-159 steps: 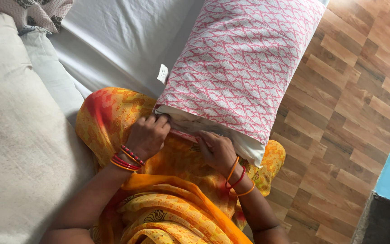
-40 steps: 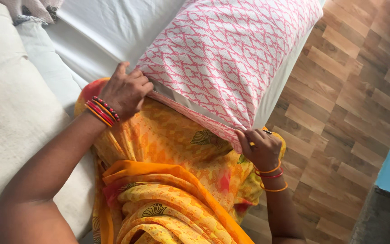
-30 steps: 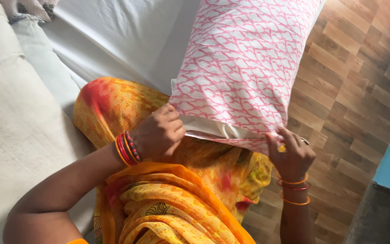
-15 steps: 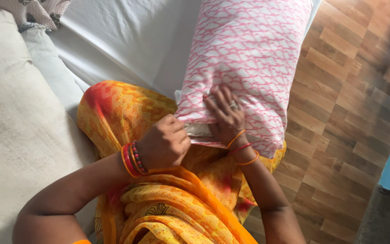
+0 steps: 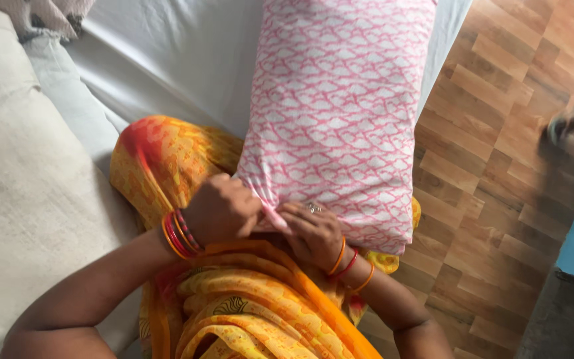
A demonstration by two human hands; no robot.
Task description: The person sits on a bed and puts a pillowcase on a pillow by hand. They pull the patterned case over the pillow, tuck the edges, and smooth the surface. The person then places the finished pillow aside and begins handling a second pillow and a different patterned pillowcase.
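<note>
Head view: left hand (image 5: 220, 211) and right hand (image 5: 313, 233) both clenched on pink patterned pillow (image 5: 340, 119) open end, over lap on bed (image 5: 167, 60).

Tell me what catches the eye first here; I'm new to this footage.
The pink-patterned pillow stands out, lying across the lap and over the white bed. At its near end the left hand and right hand grip the cover. Below them is the bright orange-yellow garment.
</note>
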